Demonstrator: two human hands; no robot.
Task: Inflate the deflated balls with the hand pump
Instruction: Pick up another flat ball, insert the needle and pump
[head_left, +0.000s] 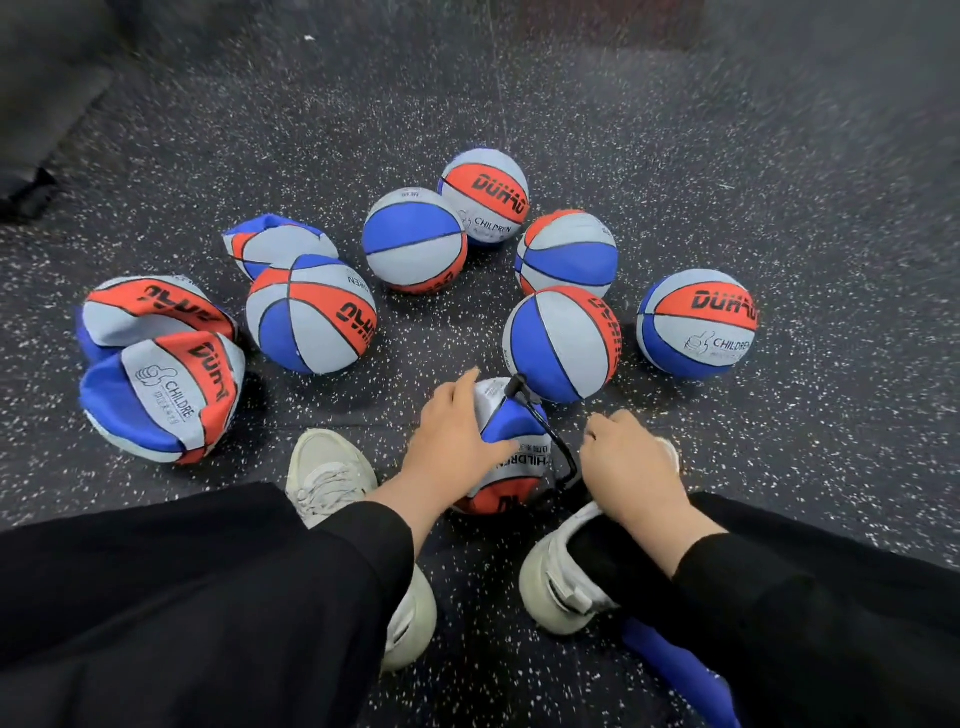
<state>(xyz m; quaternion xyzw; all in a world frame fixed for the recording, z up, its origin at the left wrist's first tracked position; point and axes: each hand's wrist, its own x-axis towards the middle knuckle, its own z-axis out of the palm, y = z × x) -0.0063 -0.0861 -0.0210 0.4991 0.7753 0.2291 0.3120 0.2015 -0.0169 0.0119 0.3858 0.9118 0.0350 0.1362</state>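
Observation:
A partly filled red, blue and grey ball (511, 457) lies on the floor between my feet. My left hand (457, 436) rests flat on its left side and holds it. A black pump hose (545, 431) runs from the ball's valve at the top down to the right, under my right hand (628, 462). That hand is closed around the pump's handle, and the pump body is hidden beneath it. Three flat, folded balls lie at the left: two overlapping (161, 395), one farther back (275, 244).
Several round, firm balls of the same colours stand in an arc ahead, the nearest (563, 343) touching the ball I hold. My white shoes (327, 473) flank the work spot. A blue object (680, 670) lies by my right leg. The speckled black rubber floor (519, 114) stretches beyond.

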